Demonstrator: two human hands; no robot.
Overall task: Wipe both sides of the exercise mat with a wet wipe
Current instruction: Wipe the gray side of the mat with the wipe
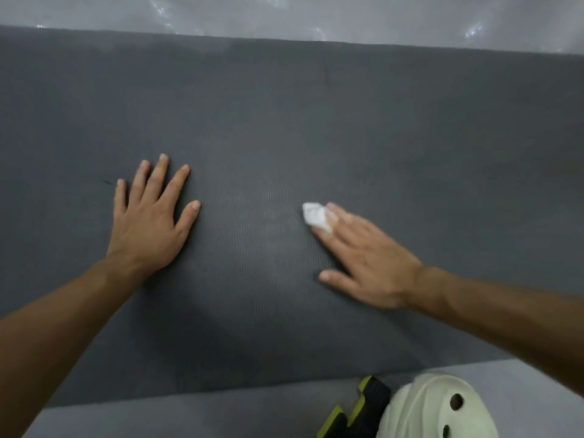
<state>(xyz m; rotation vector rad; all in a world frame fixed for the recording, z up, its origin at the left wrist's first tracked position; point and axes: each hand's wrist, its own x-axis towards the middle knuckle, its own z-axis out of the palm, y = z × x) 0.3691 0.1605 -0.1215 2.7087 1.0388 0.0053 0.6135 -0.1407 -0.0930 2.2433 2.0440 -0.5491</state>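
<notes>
Exercise mat (284, 121): dark charcoal grey, uniform; fine wavy ribbed pattern, paler sheen near mat middle; small dark mark (107, 182) toward mat left side

Wet wipe (314, 214): white, on mat right of middle

Floor (284, 14) beyond mat far edge: pale grey with scattered white glints; strip along mat near edge flat light grey

Clog (436, 409) off mat near edge, right: pale cream-green, dark round holes

Object (363, 403) just left of clog: black with lime-yellow edges, kind unclear

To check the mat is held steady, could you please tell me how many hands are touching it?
2. The left hand lies flat on the dark grey exercise mat, left of centre; the right hand presses a crumpled white wet wipe onto it, right of centre.
</notes>
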